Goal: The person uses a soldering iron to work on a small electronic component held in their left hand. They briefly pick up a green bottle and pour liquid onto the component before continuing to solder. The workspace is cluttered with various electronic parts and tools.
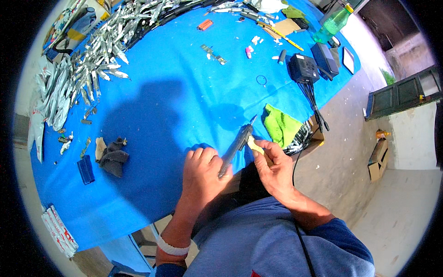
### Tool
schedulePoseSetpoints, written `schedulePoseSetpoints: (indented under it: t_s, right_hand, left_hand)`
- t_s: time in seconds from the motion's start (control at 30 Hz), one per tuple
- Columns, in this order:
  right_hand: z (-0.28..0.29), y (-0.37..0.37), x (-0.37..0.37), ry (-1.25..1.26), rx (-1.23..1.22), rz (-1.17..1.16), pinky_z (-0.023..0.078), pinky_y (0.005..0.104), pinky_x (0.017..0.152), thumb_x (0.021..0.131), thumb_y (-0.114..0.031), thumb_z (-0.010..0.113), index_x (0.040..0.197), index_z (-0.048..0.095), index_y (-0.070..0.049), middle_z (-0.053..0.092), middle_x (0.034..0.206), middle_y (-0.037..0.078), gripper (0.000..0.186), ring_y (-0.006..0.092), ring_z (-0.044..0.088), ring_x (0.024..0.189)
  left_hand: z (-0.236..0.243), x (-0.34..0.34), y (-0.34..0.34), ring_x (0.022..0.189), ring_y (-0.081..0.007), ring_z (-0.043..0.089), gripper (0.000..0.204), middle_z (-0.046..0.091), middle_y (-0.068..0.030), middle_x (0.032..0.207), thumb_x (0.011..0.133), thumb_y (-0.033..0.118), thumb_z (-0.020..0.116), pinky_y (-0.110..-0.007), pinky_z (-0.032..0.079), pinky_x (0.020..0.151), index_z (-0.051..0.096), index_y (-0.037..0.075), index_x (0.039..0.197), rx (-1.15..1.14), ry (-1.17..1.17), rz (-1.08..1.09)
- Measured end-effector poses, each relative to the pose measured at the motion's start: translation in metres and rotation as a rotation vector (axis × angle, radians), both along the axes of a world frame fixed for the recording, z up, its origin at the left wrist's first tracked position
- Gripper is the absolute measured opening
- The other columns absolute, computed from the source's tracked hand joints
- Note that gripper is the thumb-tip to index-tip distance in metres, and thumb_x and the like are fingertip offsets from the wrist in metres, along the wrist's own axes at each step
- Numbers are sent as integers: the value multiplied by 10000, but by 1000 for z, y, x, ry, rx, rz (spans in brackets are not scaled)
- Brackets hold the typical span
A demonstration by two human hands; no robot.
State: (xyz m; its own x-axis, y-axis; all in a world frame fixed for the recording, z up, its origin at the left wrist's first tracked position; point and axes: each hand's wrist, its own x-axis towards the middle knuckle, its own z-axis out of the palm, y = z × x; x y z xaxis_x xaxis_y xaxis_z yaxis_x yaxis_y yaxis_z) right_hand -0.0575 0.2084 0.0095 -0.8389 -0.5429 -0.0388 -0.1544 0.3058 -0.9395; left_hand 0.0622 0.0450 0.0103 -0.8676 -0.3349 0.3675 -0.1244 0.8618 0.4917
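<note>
A dark grey, pen-shaped piece with a pointed tip (236, 147) slants up and to the right over the front edge of the blue-covered table. My left hand (203, 173) is closed around its lower end. Between thumb and fingers, my right hand (275, 168) pinches a small pale yellow piece (253, 145), possibly cloth or sponge, which lies against the dark piece near its upper part. Just beyond my right hand, a lime green cloth (280, 124) partly covers a box of thin silvery pieces (302, 138).
Grey slender pieces (104, 51) are heaped at the far left. Toward the right lie a black power adapter (303, 68) with hanging cables, a second black block (324, 59) and a green bottle (333, 25). A dark grey cloth (114, 158) rests on the left.
</note>
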Motion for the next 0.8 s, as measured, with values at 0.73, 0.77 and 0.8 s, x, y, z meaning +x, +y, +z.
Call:
schedulePoseSetpoints:
  t_s: [0.73,0.77,0.8]
  right_hand:
    - [17,11,-29,86,119,183,461,255,583,1040,-169,627,1057,721,53,631,684,11,242,66,561,644]
    - [18,11,-29,97,120,185,459,257,578,1039,-170,628,1051,722,53,628,681,12,242,67,559,640]
    - [20,10,-29,106,122,187,457,259,573,1038,-171,630,1046,724,52,625,677,12,242,67,557,635]
  left_hand:
    - [0,0,2,830,-308,563,296,584,-96,876,680,153,830,-442,421,743,544,75,694,7,4,17]
    - [1,0,2,828,-308,563,297,585,-96,877,680,153,831,-442,421,743,545,75,694,8,5,17]
    - [1,0,2,827,-308,563,297,586,-95,878,680,154,832,-442,421,743,546,74,693,11,5,16]
